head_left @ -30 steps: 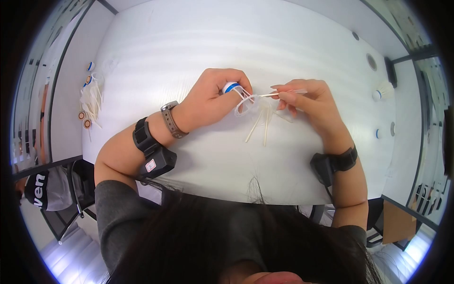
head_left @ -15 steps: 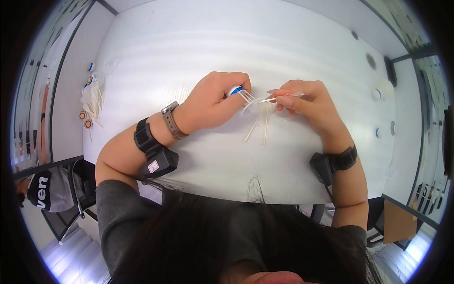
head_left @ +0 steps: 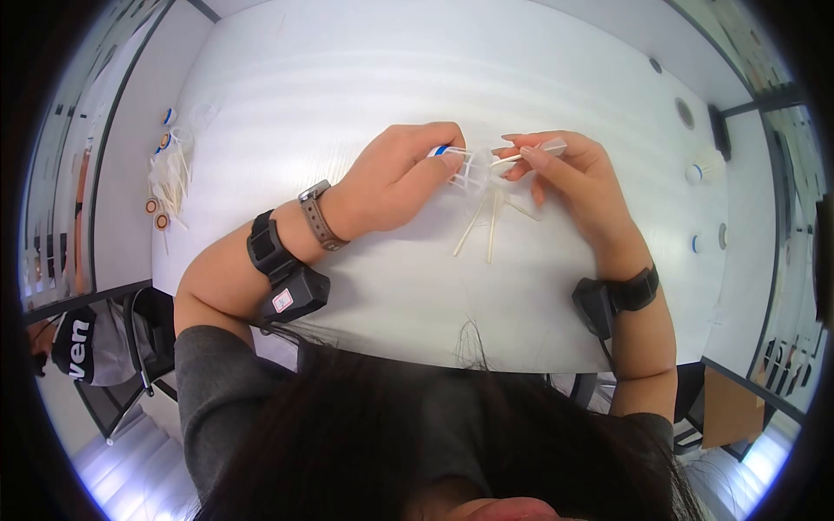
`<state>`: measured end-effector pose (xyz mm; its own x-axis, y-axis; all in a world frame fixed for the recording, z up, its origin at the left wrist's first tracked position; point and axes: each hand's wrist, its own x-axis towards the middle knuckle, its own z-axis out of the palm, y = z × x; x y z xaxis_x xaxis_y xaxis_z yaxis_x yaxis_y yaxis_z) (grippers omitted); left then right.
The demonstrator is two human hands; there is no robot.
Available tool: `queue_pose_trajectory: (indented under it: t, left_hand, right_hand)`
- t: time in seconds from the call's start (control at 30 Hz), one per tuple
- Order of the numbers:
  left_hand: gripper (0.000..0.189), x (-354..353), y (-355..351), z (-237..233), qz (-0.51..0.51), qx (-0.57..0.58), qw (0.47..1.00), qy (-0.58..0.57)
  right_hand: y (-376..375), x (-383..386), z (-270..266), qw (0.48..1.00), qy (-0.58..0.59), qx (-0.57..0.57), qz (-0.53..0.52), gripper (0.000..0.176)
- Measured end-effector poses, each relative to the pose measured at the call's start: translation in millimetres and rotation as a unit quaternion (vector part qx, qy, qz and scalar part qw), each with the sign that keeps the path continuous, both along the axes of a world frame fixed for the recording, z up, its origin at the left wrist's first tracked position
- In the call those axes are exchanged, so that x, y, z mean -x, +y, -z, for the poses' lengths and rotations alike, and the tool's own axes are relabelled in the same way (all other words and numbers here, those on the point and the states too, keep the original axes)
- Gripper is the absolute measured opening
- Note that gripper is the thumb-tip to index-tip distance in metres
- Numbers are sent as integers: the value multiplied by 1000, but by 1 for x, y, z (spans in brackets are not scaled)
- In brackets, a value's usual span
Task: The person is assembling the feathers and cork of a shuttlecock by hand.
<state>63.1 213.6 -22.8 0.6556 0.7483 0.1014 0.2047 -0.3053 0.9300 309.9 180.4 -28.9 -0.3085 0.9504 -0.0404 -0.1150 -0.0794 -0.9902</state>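
While my left hand (head_left: 395,178) is clamped round the blue-banded cork (head_left: 441,151) and my right hand (head_left: 569,178) pinches a thin quill (head_left: 506,160), I judge a skewed push could snap it.

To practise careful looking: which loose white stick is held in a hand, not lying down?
The stick pinched by the right hand, tip toward the blue-banded base in the left hand; the other loose sticks lie flat on the table.

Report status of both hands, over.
Left hand shut on blue-banded shuttlecock base. Right hand pinches one feather stem. Loose stems lie on the table beneath.
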Motion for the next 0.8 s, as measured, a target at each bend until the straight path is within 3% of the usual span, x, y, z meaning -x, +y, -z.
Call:
queue_pose_trajectory:
  t: [0.1, 0.3, 0.8]
  left_hand:
    - [23, 1, 1, 1, 0, 6, 1000, -5]
    - [35, 3, 3, 7, 33, -115, 990, 77]
    - [30, -1, 2, 5, 9, -61, 996, 66]
  right_hand:
    - [0, -2, -1, 1000, -6, 16, 1, 24]
    - [1, -4, 1, 1000, 0, -2, -20, 26]
    - [2, -3, 1, 1000, 17, 19, 15, 30]
